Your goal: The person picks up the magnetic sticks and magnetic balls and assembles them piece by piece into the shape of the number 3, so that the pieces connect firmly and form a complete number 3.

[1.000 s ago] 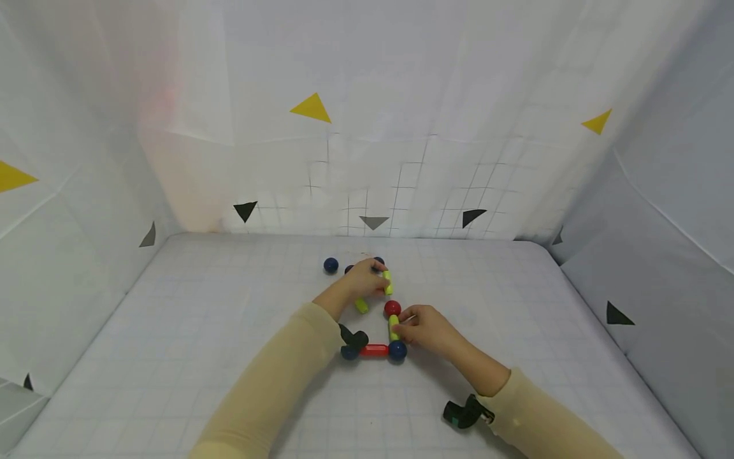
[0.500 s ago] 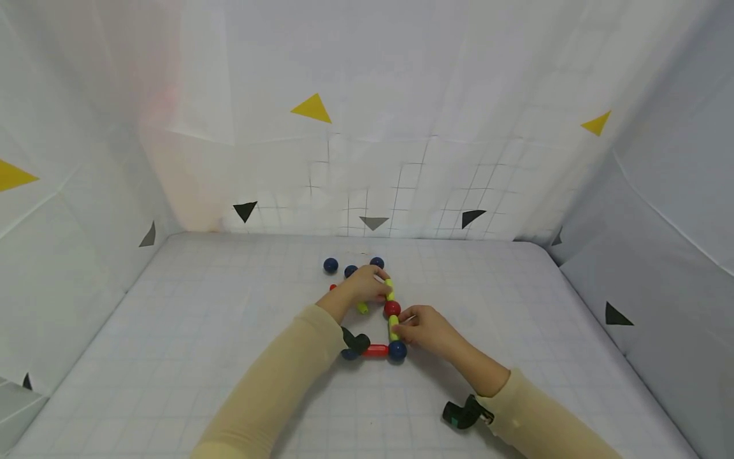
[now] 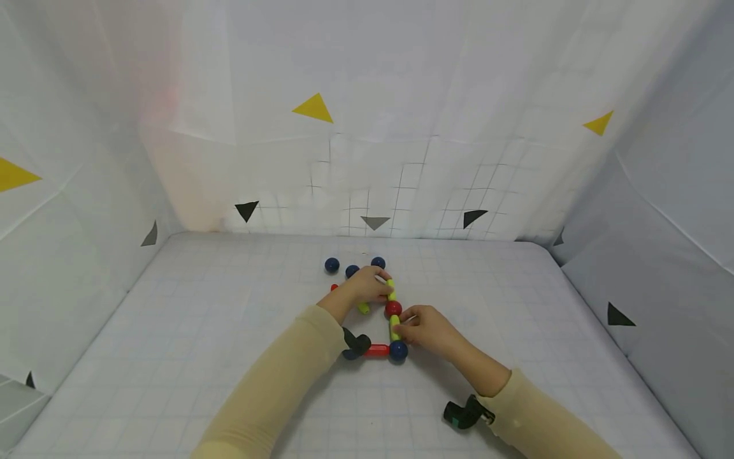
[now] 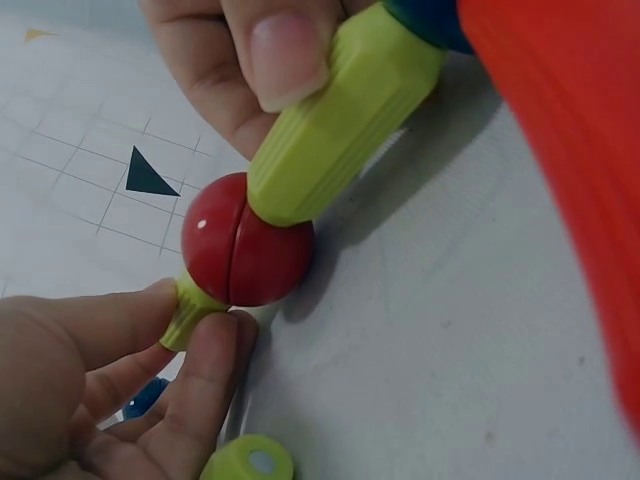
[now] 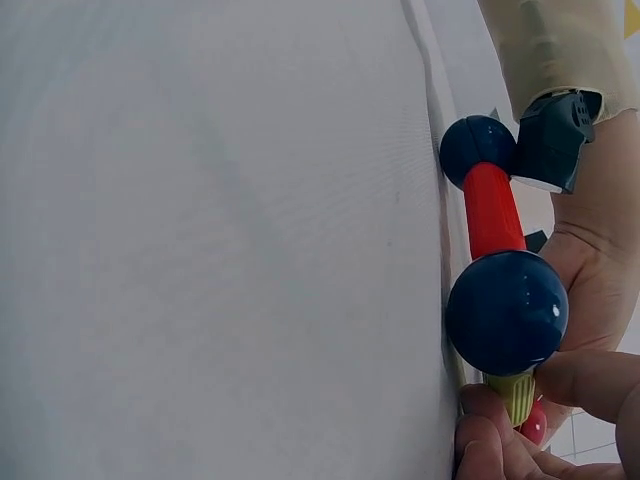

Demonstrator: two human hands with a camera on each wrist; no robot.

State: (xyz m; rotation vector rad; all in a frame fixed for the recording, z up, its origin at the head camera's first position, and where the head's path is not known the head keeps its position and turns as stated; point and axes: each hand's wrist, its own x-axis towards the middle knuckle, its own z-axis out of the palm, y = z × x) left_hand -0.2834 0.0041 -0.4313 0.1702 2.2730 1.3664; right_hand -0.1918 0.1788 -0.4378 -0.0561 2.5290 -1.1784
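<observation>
In the head view, my left hand [image 3: 367,285] pinches a yellow-green magnetic rod [image 3: 392,290]; its near end touches a red ball [image 3: 392,308]. My right hand [image 3: 427,328] pinches a second yellow-green rod [image 4: 345,120], which links the red ball to a blue ball [image 5: 507,313]. From that blue ball a red rod [image 5: 494,210] runs left to another blue ball [image 5: 477,150], partly covered in the head view by the left wrist camera. In the left wrist view, both rods meet the red ball, and my left thumb and fingers [image 4: 205,370] hold the farther one.
Beyond my left hand lie loose blue balls [image 3: 332,265]. A loose yellow-green rod [image 3: 364,308] and a red piece [image 3: 334,287] are partly hidden by that hand. White sheets [image 3: 447,127] enclose the white table [image 3: 201,319] at the back and sides.
My left hand has come slightly nearer with its yellow-green rod, whose end went from apart to touching the red ball. The right hand has stayed in place.
</observation>
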